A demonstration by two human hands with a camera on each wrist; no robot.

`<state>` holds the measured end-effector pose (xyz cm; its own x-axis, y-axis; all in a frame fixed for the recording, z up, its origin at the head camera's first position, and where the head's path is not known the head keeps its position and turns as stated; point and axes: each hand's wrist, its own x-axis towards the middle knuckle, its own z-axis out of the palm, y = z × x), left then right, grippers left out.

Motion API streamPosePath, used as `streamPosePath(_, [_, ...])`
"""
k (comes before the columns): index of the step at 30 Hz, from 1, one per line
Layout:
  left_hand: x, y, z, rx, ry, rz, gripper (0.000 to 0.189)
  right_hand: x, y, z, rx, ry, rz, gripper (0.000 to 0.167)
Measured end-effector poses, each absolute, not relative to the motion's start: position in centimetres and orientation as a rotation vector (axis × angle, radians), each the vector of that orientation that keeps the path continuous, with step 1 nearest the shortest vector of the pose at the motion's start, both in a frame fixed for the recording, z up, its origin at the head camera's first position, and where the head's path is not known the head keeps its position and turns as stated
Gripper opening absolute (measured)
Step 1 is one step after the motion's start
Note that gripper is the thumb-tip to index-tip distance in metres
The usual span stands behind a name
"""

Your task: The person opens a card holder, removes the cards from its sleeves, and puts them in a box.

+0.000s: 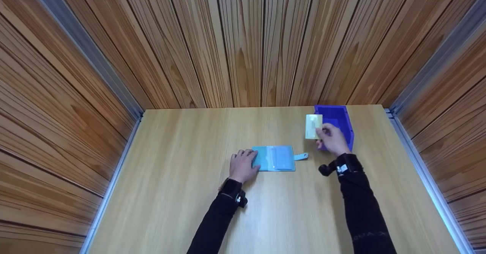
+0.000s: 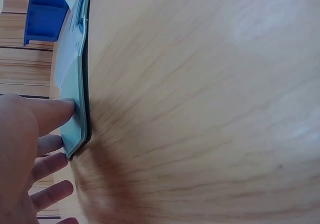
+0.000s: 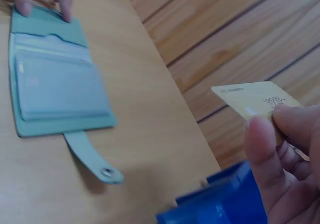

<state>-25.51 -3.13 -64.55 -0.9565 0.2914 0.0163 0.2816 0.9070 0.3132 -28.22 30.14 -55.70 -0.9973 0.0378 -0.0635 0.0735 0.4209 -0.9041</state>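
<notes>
Pinching a pale-yellow rectangular card [image 1: 311,127], my right hand [image 1: 334,139] is beyond and right of the unfolded light-blue bifold wallet [image 1: 284,158]; my left hand [image 1: 242,166], fingers loosely extended, touches the wallet's left end. Only the right wrist view resolves the card's dark print.

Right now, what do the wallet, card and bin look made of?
Wallet: probably faux leather, satin finish; smooth surface, curving strap. Its sleeves look like glossy plastic: translucent, with highlights. Snap: likely metal, silvery glint.
Card: likely smooth plastic, flat though pinched at one edge; coated paper possible.
Bin: likely moulded plastic; uniform colour, smooth walls.
</notes>
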Motion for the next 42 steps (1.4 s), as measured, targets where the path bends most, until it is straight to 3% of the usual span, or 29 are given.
streamPosePath(10, [-25.5,-3.2,-64.7,0.461,3.041,0.498,0.058,-28.5,33.9,-54.6,0.331,2.776,-1.671,0.034])
streamPosePath(16, [-25.4,-3.1,-64.6,0.452,3.017,0.501,0.058,-28.4,34.6,-55.4,0.515,2.856,-1.636,0.047])
streamPosePath(20, [-25.4,-3.1,-64.5,0.444,3.003,0.501,0.058,-28.4,34.8,-56.4,0.569,2.87,-1.674,0.04])
streamPosePath(27, [-25.4,-3.2,-64.7,0.46,3.03,0.493,0.056,-28.6,34.8,-58.8,0.582,2.975,-1.636,0.027])
streamPosePath(42, [-25.8,-3.1,-64.9,0.435,2.992,0.498,0.059,-28.3,34.1,-60.9,0.509,2.997,-1.094,0.043])
